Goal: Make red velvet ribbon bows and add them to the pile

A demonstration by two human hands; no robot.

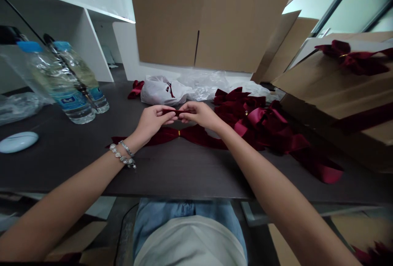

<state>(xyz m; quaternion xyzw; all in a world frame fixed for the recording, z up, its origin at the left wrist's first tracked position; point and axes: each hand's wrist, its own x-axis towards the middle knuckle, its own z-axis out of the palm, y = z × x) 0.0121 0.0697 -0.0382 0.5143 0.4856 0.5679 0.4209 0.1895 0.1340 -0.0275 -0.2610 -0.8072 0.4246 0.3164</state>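
Observation:
Between my two hands a short strip of dark red velvet ribbon (172, 112) is stretched, pinched at its ends by the fingers. My left hand (152, 119), with bracelets at the wrist, grips its left part. On the other end, my right hand (199, 114) has thumb and fingers closed. Just below them, a longer red velvet ribbon (196, 135) lies flat on the dark table (184, 171), gathered at its middle by a small gold band (179, 133). The fingers hide part of the held strip.
To the right lies a pile of red ribbons and bows (260, 118). White plastic bags (162, 89) sit behind my hands, before a tall cardboard panel (196, 16). Water bottles (67, 89) and a white mouse (19, 142) are at left; a cardboard box (331, 81) with bows stands right.

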